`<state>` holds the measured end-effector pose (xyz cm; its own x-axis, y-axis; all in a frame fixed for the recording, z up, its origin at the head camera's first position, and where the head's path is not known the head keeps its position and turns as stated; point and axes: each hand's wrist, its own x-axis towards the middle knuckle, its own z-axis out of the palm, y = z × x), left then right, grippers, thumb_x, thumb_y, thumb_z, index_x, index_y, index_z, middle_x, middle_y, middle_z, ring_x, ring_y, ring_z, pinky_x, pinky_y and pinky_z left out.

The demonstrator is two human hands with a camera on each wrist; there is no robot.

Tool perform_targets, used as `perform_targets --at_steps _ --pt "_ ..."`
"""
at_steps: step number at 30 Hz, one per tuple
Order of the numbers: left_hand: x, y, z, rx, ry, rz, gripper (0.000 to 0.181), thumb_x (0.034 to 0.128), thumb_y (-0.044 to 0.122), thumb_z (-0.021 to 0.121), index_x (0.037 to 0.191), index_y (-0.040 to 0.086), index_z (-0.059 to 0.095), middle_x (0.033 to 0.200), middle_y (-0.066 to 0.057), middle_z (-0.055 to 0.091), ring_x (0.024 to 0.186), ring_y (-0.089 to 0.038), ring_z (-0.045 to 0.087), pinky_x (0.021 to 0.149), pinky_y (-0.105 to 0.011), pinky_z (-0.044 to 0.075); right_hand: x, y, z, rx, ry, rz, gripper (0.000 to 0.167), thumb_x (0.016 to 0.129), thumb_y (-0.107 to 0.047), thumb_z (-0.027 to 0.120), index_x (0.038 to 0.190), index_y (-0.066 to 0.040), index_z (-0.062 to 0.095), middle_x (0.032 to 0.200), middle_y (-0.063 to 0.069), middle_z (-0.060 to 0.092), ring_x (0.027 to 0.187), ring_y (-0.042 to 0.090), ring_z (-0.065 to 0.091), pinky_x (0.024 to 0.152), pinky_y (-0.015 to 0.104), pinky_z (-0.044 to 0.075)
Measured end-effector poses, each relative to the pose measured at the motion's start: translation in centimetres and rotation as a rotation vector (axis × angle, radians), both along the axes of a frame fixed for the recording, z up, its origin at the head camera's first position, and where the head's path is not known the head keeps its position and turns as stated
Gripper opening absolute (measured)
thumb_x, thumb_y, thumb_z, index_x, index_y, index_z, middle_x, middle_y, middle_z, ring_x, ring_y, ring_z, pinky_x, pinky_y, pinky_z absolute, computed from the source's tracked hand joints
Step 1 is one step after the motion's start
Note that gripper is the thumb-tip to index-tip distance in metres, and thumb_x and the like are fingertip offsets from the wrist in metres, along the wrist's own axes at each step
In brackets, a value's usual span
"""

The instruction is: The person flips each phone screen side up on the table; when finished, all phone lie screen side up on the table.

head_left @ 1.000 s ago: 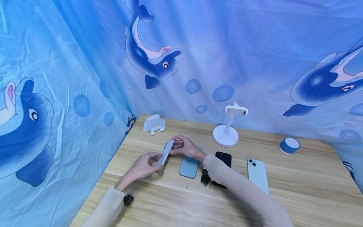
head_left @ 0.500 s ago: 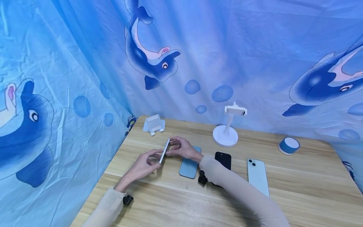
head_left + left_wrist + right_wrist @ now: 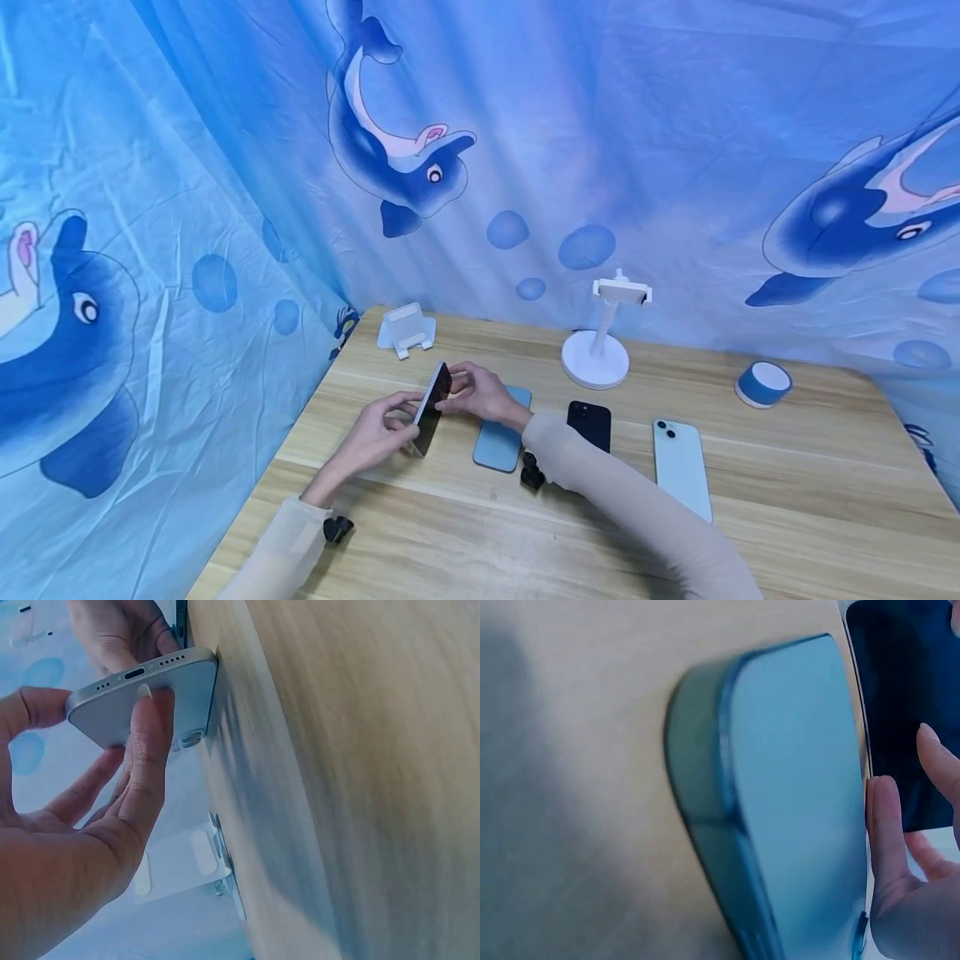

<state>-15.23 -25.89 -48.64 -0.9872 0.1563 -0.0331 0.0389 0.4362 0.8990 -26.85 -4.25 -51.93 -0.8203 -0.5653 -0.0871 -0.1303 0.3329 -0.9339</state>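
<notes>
A pale-backed smartphone (image 3: 431,423) is held tilted on its edge between both hands, its dark screen turned to the right. My left hand (image 3: 377,435) pinches its near end; in the left wrist view the thumb and fingers grip around the charging-port end of that phone (image 3: 191,694). At the far end, my right hand (image 3: 483,393) holds the phone; the right wrist view has its thumb in front of the dark screen (image 3: 892,697). Beneath the right hand and forearm lies a blue phone (image 3: 497,447), back up on the table, partly covered.
A black phone (image 3: 590,423), partly under the right sleeve, and a pale green phone (image 3: 682,471) lie to the right. Toward the back stand a white folding phone stand (image 3: 407,327), a white round-based phone holder (image 3: 596,360) and a blue-and-white cylinder (image 3: 763,385).
The held phone has turned in the hands: its pale back faced up, then only its thin edge showed, and now its dark screen shows. Both hands have shifted slightly left.
</notes>
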Motion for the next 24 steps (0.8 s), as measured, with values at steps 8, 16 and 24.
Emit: perform_targets --at_steps 8,16,24 --pt "-0.10 -0.29 -0.20 -0.025 -0.012 0.098 0.050 0.0909 0.001 0.068 0.140 -0.002 0.060 0.108 -0.023 0.070 0.073 -0.013 0.071 0.062 -0.032 0.058 0.51 -0.47 0.16 0.101 0.071 -0.054 0.071 0.084 -0.033 0.088 0.145 -0.010 0.058 0.105 0.008 0.071 0.087 0.015 0.063 0.081 0.032 0.053" --pt "-0.35 -0.84 -0.22 -0.112 -0.014 0.123 0.048 0.0904 0.003 0.069 0.138 -0.004 0.062 0.100 -0.014 0.067 0.072 -0.010 0.064 0.059 -0.022 0.049 0.66 -0.73 0.48 0.150 0.100 -0.078 0.069 0.082 -0.028 0.089 0.142 -0.010 0.061 0.096 0.005 0.072 0.082 0.013 0.063 0.085 0.034 0.055" --pt "-0.72 -0.77 -0.38 -0.169 -0.024 0.104 0.048 0.0920 0.004 0.072 0.137 -0.008 0.060 0.095 -0.011 0.065 0.074 -0.012 0.063 0.060 -0.022 0.049 0.60 -0.48 0.48 0.172 0.113 -0.094 0.071 0.080 -0.026 0.091 0.143 -0.010 0.060 0.089 0.003 0.071 0.076 0.012 0.061 0.085 0.034 0.055"
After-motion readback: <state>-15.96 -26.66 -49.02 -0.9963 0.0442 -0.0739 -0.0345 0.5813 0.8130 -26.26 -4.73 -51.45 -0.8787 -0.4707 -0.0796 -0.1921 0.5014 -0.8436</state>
